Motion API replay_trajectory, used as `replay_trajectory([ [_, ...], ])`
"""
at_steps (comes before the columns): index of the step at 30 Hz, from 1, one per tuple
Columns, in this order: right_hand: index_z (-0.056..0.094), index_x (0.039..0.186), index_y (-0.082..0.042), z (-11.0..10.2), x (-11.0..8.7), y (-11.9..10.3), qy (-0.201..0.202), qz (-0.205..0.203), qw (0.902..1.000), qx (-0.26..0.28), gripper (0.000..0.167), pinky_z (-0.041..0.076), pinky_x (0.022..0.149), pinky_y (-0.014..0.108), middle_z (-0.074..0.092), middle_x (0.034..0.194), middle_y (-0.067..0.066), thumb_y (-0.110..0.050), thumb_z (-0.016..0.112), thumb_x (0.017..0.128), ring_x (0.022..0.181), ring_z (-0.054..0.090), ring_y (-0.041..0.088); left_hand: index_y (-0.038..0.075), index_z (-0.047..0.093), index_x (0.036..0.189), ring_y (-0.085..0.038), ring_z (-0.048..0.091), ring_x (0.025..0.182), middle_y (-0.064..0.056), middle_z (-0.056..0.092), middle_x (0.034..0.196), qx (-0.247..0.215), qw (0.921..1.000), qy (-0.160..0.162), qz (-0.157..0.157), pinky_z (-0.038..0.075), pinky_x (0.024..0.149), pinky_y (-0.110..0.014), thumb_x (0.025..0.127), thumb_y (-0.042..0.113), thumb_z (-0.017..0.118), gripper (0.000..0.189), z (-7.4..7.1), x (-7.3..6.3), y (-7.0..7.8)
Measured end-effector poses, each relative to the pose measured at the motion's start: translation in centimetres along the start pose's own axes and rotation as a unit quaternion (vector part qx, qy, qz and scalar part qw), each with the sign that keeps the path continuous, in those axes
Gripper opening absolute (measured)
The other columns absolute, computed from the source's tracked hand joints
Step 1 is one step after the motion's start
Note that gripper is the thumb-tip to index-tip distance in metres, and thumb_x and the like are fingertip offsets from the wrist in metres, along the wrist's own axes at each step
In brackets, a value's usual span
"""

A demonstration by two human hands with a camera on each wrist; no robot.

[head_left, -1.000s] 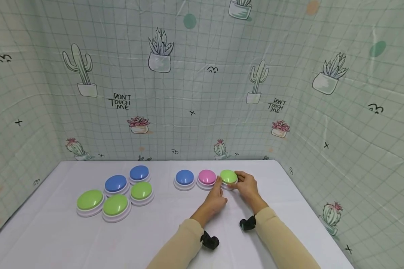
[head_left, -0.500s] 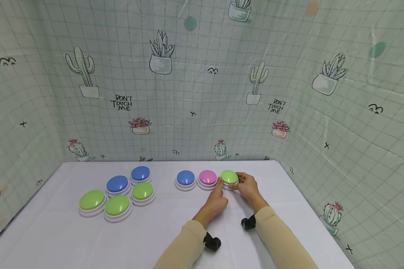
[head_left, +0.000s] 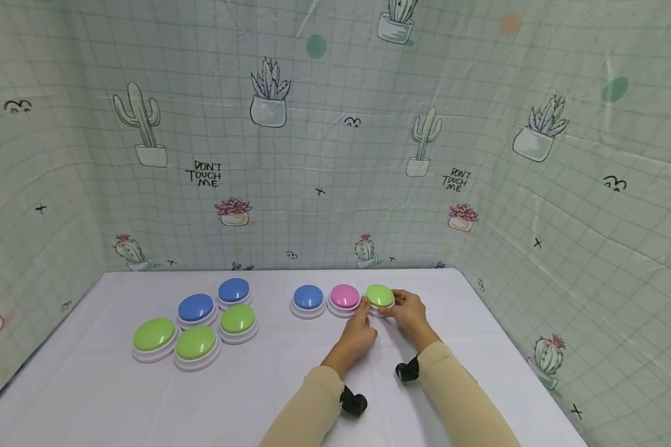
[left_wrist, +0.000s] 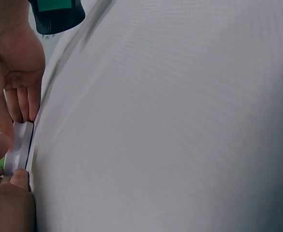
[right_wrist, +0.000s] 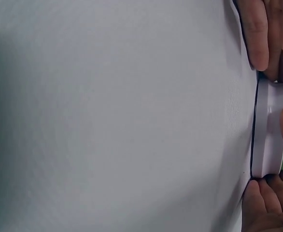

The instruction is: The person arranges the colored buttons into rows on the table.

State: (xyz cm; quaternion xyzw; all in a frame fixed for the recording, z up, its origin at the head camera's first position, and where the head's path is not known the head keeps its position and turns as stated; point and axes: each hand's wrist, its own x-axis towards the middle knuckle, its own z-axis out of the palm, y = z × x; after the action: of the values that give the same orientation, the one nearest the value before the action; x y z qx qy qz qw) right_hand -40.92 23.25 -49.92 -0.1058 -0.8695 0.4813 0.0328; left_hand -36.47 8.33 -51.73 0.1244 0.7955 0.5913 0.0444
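In the head view, my right hand (head_left: 410, 313) grips the right-hand side of a green-topped push button (head_left: 379, 295) with a white base. Its thumb lies across the front of that base, and its fingers reach round the far right side. My left hand (head_left: 359, 332) touches the left side of the same button with an extended finger, between it and a pink button (head_left: 345, 297). Both wrist views show the white base (right_wrist: 271, 128) side-on, resting on the table with fingertips against either end. Left of the pink button stands a blue button (head_left: 308, 298), forming a row.
At the left, two blue buttons (head_left: 234, 290) and three green buttons (head_left: 196, 343) stand clustered on the white tabletop (head_left: 246, 397). Patterned cloth walls (head_left: 313, 155) rise behind and at both sides. Each wrist carries a small black camera (head_left: 353, 403).
Both hands keep their places at the green button, and the buttons stay where they are. The head view has shifted slightly.
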Motion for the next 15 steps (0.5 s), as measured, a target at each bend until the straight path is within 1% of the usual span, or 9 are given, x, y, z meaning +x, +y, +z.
replay_trajectory([
  [4, 0.053, 0.147, 0.007, -0.07, -0.24, 0.01, 0.006, 0.003, 1.0000, 0.006, 0.070, 0.032, 0.124, 0.054, 0.053, 0.149, 0.026, -0.004, 0.085, 0.086, 0.147, 0.042, 0.044, -0.010, 0.030, 0.159, -0.037, 0.019, 0.158, -0.021, 0.019, 0.172, 0.011, 0.9999, -0.008, 0.001, 0.019, 0.129, -0.048, 0.082, -0.013, 0.052, 0.080, 0.11, 0.14, -0.04],
  [7, 0.053, 0.147, 0.008, -0.06, -0.41, -0.05, 0.008, -0.001, 0.9999, 0.008, 0.069, 0.032, 0.124, 0.054, 0.053, 0.148, 0.027, -0.004, 0.085, 0.086, 0.146, 0.043, 0.045, -0.010, 0.030, 0.159, -0.036, 0.021, 0.158, -0.021, 0.019, 0.172, 0.016, 0.9998, -0.010, 0.000, 0.022, 0.128, -0.047, 0.084, -0.012, 0.054, 0.079, 0.13, 0.21, -0.10],
  [13, 0.055, 0.144, 0.009, 0.37, -0.70, 0.20, 0.020, -0.012, 0.9996, 0.015, 0.067, 0.037, 0.122, 0.052, 0.055, 0.145, 0.027, -0.004, 0.085, 0.086, 0.142, 0.048, 0.044, -0.013, 0.030, 0.158, -0.040, 0.034, 0.152, -0.023, 0.018, 0.172, -0.001, 1.0000, -0.004, 0.008, 0.032, 0.124, -0.048, 0.087, -0.005, 0.063, 0.079, 0.11, 0.15, -0.33],
  [15, 0.055, 0.144, 0.009, 0.60, -0.78, 0.37, 0.023, -0.015, 0.9994, 0.022, 0.066, 0.039, 0.121, 0.051, 0.055, 0.145, 0.028, -0.003, 0.084, 0.086, 0.141, 0.050, 0.044, -0.012, 0.030, 0.158, -0.040, 0.035, 0.152, -0.023, 0.017, 0.172, -0.006, 0.9999, -0.001, 0.008, 0.033, 0.124, -0.047, 0.087, -0.003, 0.065, 0.080, 0.14, 0.11, -0.38],
])
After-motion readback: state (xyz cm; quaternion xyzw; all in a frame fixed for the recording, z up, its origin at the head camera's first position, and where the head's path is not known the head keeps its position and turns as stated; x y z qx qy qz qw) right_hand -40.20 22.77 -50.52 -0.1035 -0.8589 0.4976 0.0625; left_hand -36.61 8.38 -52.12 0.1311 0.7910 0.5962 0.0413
